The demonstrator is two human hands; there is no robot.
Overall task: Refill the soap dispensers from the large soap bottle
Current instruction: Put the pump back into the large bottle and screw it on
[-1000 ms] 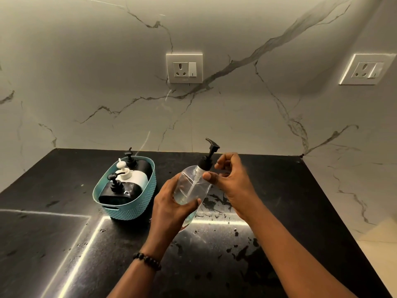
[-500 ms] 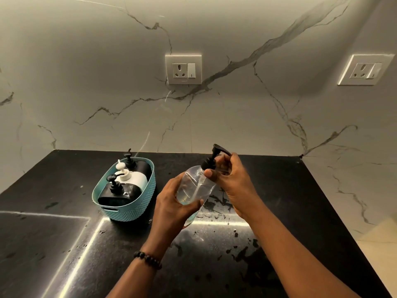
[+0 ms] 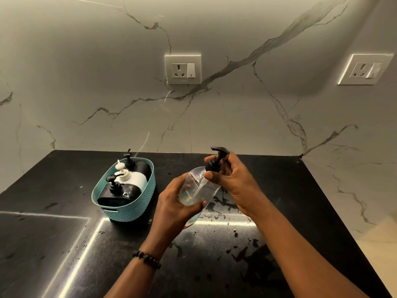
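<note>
The left hand (image 3: 171,203) wraps around the body of a clear bottle (image 3: 197,188), holding it tilted above the middle of the black counter (image 3: 279,190). The right hand (image 3: 234,181) pinches the bottle's black pump (image 3: 216,160) at the neck. Toward the counter's back left, a teal basket (image 3: 137,208) holds three dispensers (image 3: 126,179), two black and one white.
</note>
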